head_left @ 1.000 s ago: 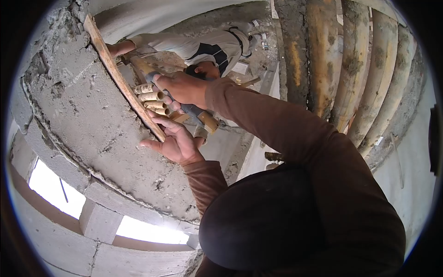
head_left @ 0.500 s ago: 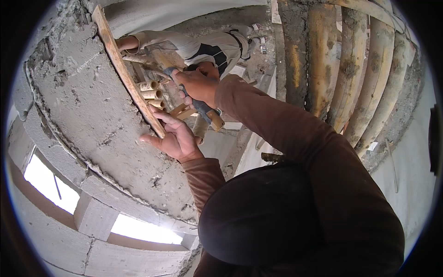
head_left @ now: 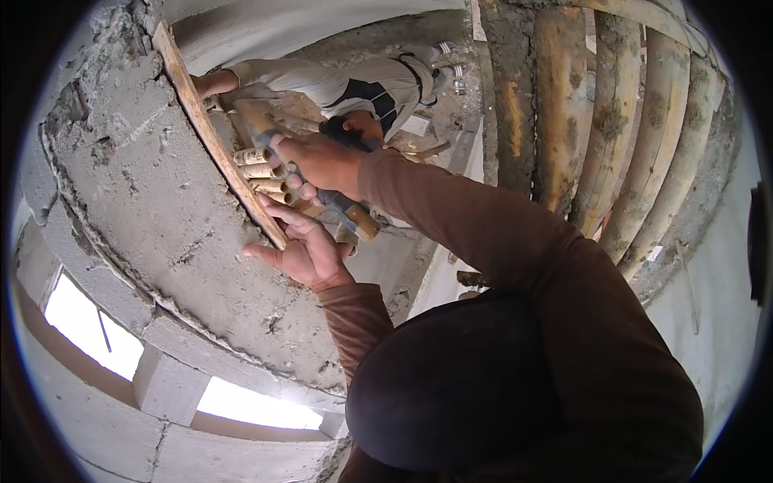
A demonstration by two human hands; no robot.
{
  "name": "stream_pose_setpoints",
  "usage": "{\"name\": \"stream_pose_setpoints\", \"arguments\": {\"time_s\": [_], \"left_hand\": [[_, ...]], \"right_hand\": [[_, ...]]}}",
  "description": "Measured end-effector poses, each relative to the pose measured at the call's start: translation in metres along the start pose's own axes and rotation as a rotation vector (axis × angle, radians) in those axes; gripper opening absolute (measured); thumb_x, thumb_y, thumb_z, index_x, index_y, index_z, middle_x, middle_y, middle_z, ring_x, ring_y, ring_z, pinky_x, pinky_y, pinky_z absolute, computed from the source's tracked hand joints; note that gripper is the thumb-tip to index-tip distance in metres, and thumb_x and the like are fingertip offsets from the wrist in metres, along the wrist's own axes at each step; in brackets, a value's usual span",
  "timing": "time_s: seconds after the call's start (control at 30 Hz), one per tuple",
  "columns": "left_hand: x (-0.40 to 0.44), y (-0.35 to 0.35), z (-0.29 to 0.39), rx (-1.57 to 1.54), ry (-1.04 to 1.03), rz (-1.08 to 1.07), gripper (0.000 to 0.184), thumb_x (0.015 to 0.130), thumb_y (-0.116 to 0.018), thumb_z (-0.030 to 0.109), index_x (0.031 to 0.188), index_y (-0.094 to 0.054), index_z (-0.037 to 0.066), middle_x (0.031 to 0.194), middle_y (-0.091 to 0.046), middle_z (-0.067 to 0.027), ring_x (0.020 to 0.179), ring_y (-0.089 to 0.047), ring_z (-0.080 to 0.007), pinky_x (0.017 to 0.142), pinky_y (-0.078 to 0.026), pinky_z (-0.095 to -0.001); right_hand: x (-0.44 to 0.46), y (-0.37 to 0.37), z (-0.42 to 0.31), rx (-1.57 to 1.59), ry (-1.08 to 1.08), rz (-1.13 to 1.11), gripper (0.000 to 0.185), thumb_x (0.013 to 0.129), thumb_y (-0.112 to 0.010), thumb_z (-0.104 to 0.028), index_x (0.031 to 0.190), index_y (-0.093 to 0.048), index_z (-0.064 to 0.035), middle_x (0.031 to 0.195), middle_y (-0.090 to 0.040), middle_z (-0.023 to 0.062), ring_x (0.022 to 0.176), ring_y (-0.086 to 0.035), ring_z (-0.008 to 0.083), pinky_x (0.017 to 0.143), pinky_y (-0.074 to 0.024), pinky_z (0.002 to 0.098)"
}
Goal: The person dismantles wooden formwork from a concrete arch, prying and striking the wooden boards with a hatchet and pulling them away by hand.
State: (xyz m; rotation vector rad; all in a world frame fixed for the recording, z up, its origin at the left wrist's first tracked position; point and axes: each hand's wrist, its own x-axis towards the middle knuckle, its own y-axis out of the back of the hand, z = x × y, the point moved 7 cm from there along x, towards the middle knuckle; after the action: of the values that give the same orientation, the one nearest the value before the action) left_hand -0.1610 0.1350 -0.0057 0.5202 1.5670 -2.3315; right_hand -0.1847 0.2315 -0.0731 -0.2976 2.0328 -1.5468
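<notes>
A long narrow wooden strip (head_left: 216,133) runs along the edge of a rough concrete face (head_left: 161,177). My left hand (head_left: 310,249) is at its lower end, with the strip between thumb and fingers; the thumb reaches over the concrete. In my right hand (head_left: 318,165) is a dark grey tool with a tan end (head_left: 354,216); my fingers wrap round it. Its far end is blurred near the strip, so I cannot tell its kind. Several bamboo poles (head_left: 256,156) show their cut ends behind the strip.
Another person (head_left: 378,92) is below, one arm (head_left: 217,83) reaching to the strip's upper part. Thick round timber poles (head_left: 564,105) stand at the right. Block wall with bright openings (head_left: 258,402) lies lower left. A dark rounded shape (head_left: 451,378) covers the lower middle.
My right hand and the tool have moved left, closer to the strip. The strip's upper end has shifted slightly left. My left hand stays nearly in place.
</notes>
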Motion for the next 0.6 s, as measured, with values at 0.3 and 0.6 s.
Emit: {"name": "stream_pose_setpoints", "arguments": {"time_s": [0.3,0.6], "left_hand": [[0.002,0.0,0.005,0.044,-0.035,-0.07,0.079,0.082,-0.074,0.03,0.136,-0.034,-0.012,0.135,-0.046,-0.0266,0.121,-0.052,-0.032,0.106,-0.046,-0.0362],[0.002,-0.002,-0.001,-0.053,-0.003,-0.066,0.079,0.082,-0.073,0.03,0.137,-0.034,-0.012,0.137,-0.045,-0.0269,0.123,-0.051,-0.0319,0.106,-0.046,-0.0374]], "right_hand": [[-0.005,0.032,0.015,0.149,-0.098,0.336,0.054,0.096,-0.04,-0.057,0.118,-0.057,-0.0113,0.069,-0.047,-0.0016,0.048,-0.041,0.0081,0.048,-0.0403,0.0269],[-0.013,0.036,-0.013,0.051,-0.02,0.271,0.05,0.098,-0.04,-0.054,0.114,-0.061,-0.0113,0.069,-0.049,-0.0011,0.049,-0.043,0.0081,0.048,-0.0423,0.0278]]}}
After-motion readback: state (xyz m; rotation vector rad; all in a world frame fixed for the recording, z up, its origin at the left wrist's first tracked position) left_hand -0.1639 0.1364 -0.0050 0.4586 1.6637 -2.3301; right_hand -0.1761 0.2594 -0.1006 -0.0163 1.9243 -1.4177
